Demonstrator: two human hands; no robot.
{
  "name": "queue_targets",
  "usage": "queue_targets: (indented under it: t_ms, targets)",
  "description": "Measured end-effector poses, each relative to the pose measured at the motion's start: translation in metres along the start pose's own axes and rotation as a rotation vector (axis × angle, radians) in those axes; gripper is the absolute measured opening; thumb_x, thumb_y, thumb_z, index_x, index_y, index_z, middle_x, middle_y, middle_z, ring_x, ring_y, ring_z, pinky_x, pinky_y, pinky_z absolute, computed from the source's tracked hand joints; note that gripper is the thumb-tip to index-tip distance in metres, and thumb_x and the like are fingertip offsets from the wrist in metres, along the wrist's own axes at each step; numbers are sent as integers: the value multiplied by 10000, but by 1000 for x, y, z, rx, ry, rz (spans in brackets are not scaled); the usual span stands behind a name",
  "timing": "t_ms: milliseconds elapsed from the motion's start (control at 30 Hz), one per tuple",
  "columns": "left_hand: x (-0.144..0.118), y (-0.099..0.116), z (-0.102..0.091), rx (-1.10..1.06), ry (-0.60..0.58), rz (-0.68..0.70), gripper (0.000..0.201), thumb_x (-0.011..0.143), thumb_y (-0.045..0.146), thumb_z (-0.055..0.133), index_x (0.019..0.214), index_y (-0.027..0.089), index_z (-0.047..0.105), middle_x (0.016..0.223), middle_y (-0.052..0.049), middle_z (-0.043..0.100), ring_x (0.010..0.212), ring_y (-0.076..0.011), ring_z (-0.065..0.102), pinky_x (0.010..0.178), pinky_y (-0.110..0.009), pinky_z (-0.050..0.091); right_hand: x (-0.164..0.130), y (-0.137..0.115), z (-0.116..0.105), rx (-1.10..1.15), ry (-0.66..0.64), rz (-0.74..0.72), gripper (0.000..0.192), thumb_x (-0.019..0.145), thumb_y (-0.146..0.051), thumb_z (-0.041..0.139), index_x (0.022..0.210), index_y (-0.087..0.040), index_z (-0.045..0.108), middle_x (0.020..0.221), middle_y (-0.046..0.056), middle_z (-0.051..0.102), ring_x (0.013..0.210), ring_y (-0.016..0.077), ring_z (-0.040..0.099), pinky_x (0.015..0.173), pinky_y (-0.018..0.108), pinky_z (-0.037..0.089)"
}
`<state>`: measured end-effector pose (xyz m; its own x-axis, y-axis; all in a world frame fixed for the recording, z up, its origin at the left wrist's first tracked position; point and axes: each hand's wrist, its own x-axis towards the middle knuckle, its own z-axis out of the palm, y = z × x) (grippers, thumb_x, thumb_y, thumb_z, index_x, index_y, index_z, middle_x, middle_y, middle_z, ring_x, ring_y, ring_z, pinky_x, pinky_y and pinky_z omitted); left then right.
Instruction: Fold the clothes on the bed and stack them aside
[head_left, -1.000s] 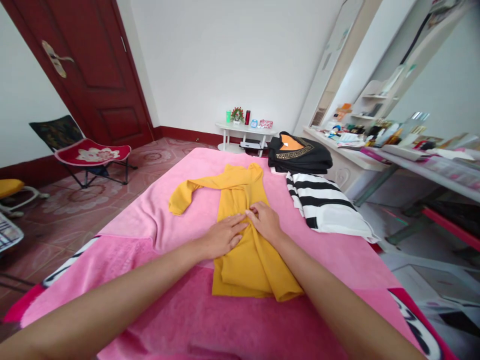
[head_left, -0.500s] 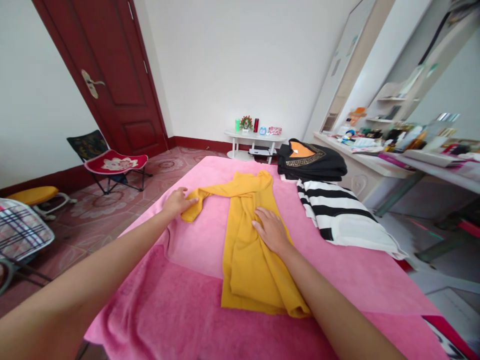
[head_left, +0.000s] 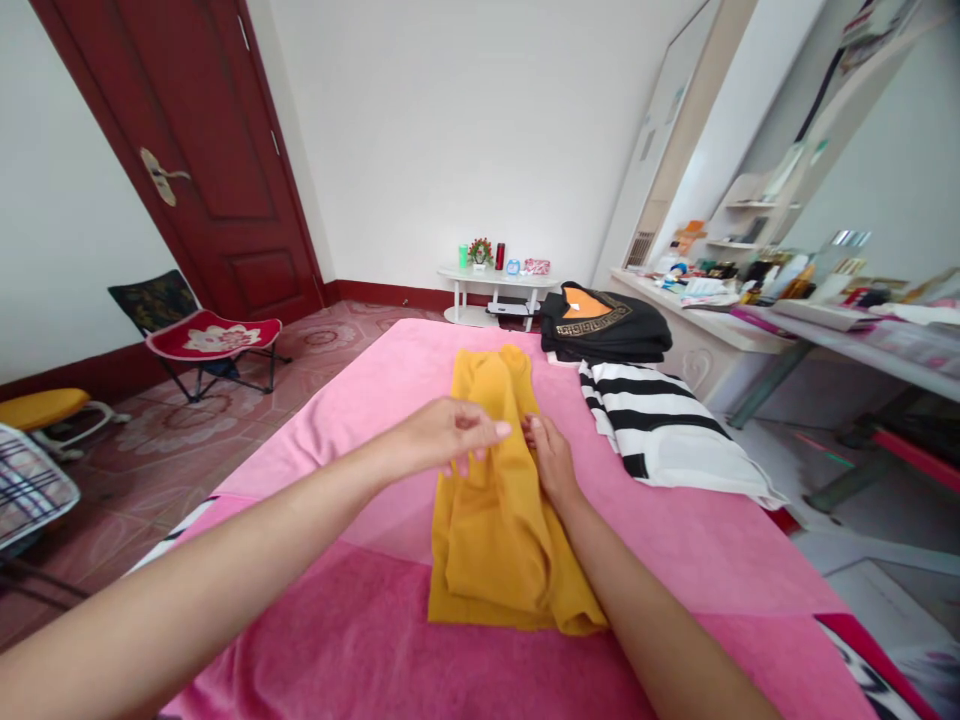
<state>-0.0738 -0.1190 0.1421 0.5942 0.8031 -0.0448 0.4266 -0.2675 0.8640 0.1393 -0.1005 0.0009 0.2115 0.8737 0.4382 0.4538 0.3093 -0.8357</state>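
A yellow long-sleeved top (head_left: 495,545) lies lengthwise on the pink bedspread (head_left: 360,610), its sides and the sleeve folded inward over the body. Over its upper half is my left hand (head_left: 454,435), thumb stretched to the right and fingers loosely bent, with a gap between them and nothing held. At the right edge of the top is my right hand (head_left: 553,460), its curled fingertips closed on the cloth there. What lies under those fingertips is partly hidden.
Right of the top lie a folded black-and-white striped garment (head_left: 667,425) and, behind it, a stack of black clothes (head_left: 611,330). A cluttered dressing table (head_left: 705,310) stands at the right. Beyond the bed are a small white table (head_left: 495,278) and a folding chair (head_left: 210,335).
The outstretched left sleeve has come across onto the top's body. My left hand has moved right and let go of it. My right hand has shifted to the top's right edge.
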Motion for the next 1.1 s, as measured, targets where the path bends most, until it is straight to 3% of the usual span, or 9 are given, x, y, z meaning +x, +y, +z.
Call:
queue_targets:
  t_ms: [67,267,433,567,633,767,933,1000,1100]
  targets:
    - [3,-16,26,-23,-48,-60,421,749,571,565,739,151,596,644,0,597,494,-112,559,440,-207,421,0,1,-5,44,23,20,459,926,-523,283,972,-199,603,913,58,667,840,198,595,781,323,478]
    - [36,-68,55,48,194,9,232,777,370,584,848,154,629,730,-1,631,597,-122,590,523,-218,456,4,7,-6,54,-10,12,403,883,-499,409,948,-173,637,934,70,684,878,209,612,800,323,470]
    - [44,-66,67,301,257,195,133,769,260,586,847,183,660,821,-8,672,749,-148,612,702,-249,469,6,18,-1,157,-19,63,376,823,-463,519,1016,-151,603,944,91,689,881,214,636,805,341,492]
    - [41,-67,80,536,230,154,320,734,300,641,1048,237,633,926,-25,658,802,-184,622,711,-277,470,7,21,-2,218,-14,114,411,781,-457,569,1039,-138,580,896,86,689,843,212,643,786,344,501]
    - [42,-71,83,602,213,115,288,727,306,650,1007,241,642,931,-33,650,817,-198,624,699,-282,465,7,18,-4,222,-32,152,430,764,-471,579,1031,-134,586,855,76,690,822,216,643,775,352,503]
    - [47,-84,80,526,164,73,68,754,241,605,787,197,646,771,-7,648,718,-161,608,634,-243,436,4,0,-15,282,-170,276,419,692,-461,657,958,-140,616,851,63,703,827,228,651,795,362,503]
    - [43,-90,72,378,191,95,82,761,209,583,800,186,652,721,12,629,662,-138,583,605,-226,423,-15,-35,-43,427,-531,539,442,637,-378,735,1001,-145,643,948,76,715,886,251,666,834,384,508]
    - [38,-83,70,397,293,138,117,756,205,593,848,192,664,815,-9,634,754,-154,592,682,-242,440,-23,-47,-53,410,-630,538,494,644,-356,735,1078,-146,628,1024,85,700,933,255,655,868,395,496]
    - [36,-67,68,362,392,192,170,793,291,585,891,184,674,924,-41,640,839,-172,592,759,-259,442,-32,-66,-58,245,-566,396,522,651,-354,731,1121,-158,612,1092,83,672,988,260,622,902,407,471]
